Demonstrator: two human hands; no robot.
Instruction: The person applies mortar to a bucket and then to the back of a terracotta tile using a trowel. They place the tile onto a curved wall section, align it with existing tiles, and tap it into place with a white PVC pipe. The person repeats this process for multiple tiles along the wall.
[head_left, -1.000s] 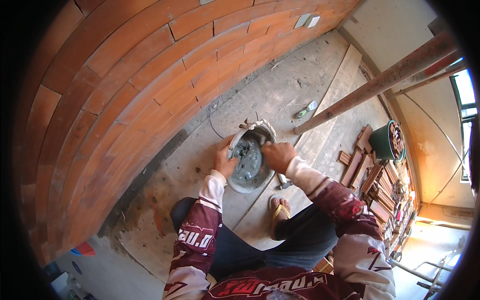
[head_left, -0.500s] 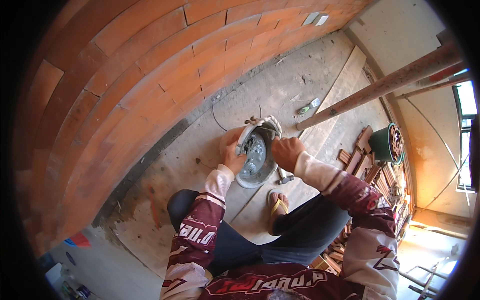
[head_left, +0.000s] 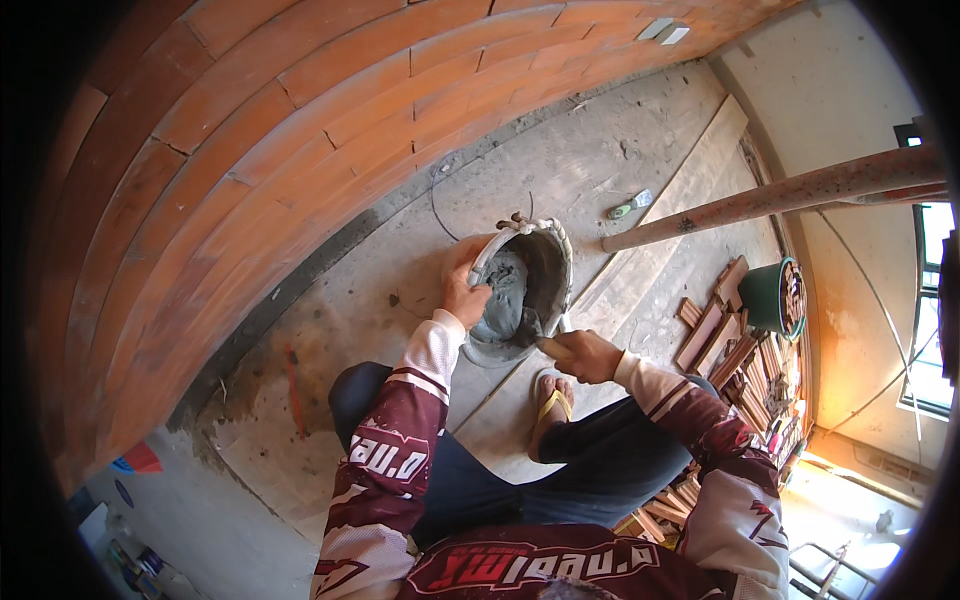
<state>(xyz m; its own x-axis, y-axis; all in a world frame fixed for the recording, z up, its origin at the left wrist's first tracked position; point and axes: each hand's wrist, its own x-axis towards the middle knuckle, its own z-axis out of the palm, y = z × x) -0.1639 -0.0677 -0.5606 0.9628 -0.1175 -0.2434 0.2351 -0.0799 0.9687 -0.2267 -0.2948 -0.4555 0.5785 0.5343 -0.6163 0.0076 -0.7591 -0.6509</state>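
In front of me a pale bucket (head_left: pixel 571 262) leans tilted on the floor, with its mouth turned toward me. Wet grey mortar (head_left: pixel 503 300) lies inside it. My left hand (head_left: pixel 466 296) is closed over the bucket's left rim, thumb inside. Closed round a light-coloured handle, my right hand (head_left: pixel 588 357) is just outside the lower right rim. That handle belongs to a trowel (head_left: pixel 531 325), whose mortar-smeared blade reaches into the bucket; part of the blade is hard to tell from the mortar.
An orange brick wall (head_left: pixel 330 130) rises on the left. A slanting metal pole (head_left: pixel 740 207) meets the floor beyond the bucket, near a green-handled scraper (head_left: pixel 630 205). At right, broken brick pieces (head_left: pixel 730 330) surround a green bucket (head_left: pixel 768 298). My sandalled foot (head_left: pixel 553 405) is close by.
My right hand has come down and toward me from the upper right rim, bringing the trowel's handle outside the bucket. The bucket is tipped more to the left, and my left hand still grips it.
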